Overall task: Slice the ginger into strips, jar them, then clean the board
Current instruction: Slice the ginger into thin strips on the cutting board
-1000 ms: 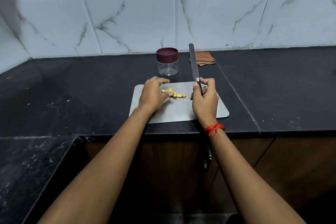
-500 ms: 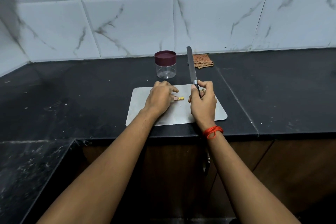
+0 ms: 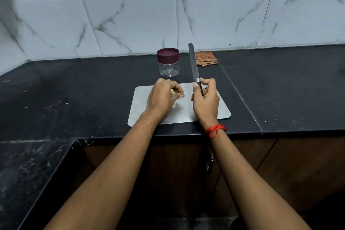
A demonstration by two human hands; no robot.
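Note:
A steel cutting board lies on the black counter. My left hand sits over the board's far left part, its fingers curled round yellow ginger pieces that mostly hide beneath them. My right hand grips the black handle of a knife, whose long blade points up and away from me above the board. A bit of ginger peel shows just behind my right fingers. A clear jar with a maroon lid on stands just beyond the board.
A folded brown checked cloth lies at the back by the tiled wall. The black counter stretches left and right of the board. A lower dark surface sits at the near left, below the counter edge.
My left hand has closed over the ginger pieces and drawn them together, hiding most of them. The knife has stayed upright in my right hand.

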